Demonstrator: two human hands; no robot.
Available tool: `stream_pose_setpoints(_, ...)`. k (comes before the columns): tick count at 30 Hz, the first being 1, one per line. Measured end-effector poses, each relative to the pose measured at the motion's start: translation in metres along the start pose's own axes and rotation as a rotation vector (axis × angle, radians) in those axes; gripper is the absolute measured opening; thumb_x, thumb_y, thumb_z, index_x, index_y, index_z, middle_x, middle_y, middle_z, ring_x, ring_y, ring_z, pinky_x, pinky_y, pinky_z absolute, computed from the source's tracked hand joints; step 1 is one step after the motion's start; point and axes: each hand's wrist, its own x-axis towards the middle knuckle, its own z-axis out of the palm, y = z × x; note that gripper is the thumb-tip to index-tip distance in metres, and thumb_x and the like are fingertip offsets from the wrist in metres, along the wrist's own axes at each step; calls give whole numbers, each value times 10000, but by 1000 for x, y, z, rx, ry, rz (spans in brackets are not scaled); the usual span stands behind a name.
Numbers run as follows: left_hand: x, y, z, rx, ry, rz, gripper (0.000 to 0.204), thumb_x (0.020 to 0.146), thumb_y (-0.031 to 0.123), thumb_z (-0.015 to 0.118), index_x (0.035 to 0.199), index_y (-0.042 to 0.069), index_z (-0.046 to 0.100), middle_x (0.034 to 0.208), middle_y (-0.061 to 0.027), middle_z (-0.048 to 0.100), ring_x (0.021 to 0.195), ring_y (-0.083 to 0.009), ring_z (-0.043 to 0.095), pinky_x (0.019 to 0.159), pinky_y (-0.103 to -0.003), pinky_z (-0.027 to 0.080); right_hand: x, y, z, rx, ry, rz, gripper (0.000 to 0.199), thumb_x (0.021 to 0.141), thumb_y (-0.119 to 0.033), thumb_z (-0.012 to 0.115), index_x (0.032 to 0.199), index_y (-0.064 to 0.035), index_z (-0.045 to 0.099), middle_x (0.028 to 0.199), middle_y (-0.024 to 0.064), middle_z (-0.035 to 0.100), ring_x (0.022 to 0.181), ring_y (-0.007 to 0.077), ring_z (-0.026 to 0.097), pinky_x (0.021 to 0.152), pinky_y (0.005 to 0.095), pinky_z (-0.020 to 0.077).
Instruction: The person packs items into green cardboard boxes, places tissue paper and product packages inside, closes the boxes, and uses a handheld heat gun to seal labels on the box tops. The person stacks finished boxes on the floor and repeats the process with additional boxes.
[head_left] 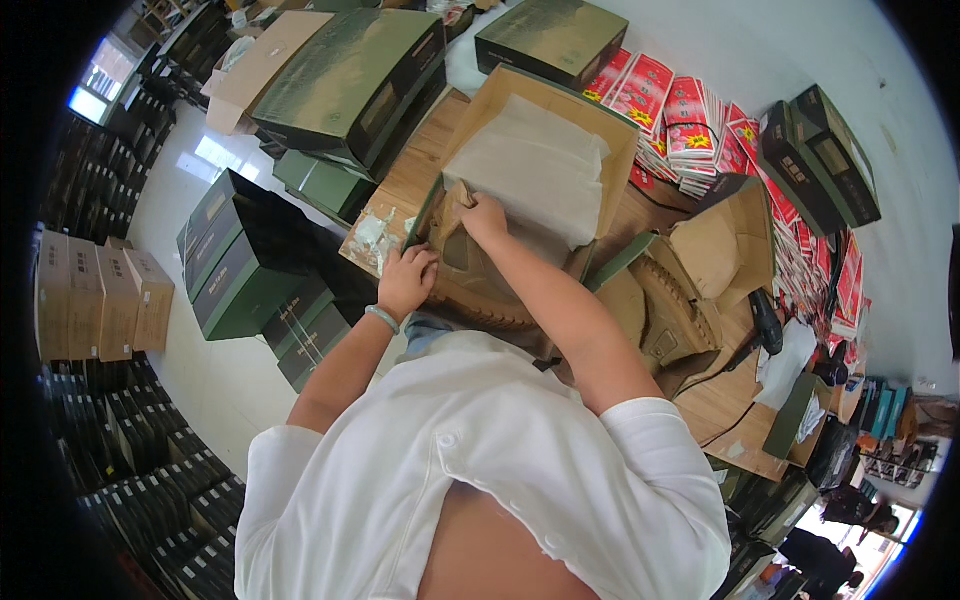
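Observation:
A tan boot (468, 272) with a thick, ridged sole lies tilted on its side at the near edge of the table, in front of my body. My right hand (485, 218) is closed on the upper part of this boot, near its opening. My left hand (406, 281) has its fingers curled against the boot's left side; its fingertips are partly hidden. Just beyond the boot is an open shoe box (618, 165) lined with a sheet of pale wrapping paper (530, 165). To the right, another tan boot (672, 305) rests in front of an open green box (752, 235).
Closed dark green shoe boxes (350, 75) are stacked at the back left, with more boxes (240, 255) beside the table. Red printed cards (690, 120) lie in heaps along the wall. A black hair dryer (767, 322) with a cord sits on the table's right. Brown cartons (100, 297) stand far left.

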Motion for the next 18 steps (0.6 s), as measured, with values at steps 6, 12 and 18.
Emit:
stream_pose_setpoints(6,-1,0,1,-70,-3,-20,160,857,222,620,1002,179,671,1141,-32,629,1140,-413,506,951,-513,437,-21,23,-9,-82,184,-654,110,848,-99,637,911,-9,633,932,192,656,851,368,612,778,410,491)
stream_pose_setpoints(12,-3,-3,3,-77,29,1,134,842,208,634,958,168,686,1118,-28,633,1156,-411,500,935,-504,449,1,65,16,31,-6,11,133,910,-114,621,937,16,624,1009,165,661,905,257,622,766,379,487)
stream_pose_setpoints(18,0,0,-7,-82,37,45,130,857,167,629,970,151,690,1100,-52,640,1096,-405,504,952,-479,441,17,118,51,453,-78,379,337,920,-226,632,1158,13,636,1123,188,653,1024,247,617,867,380,477)
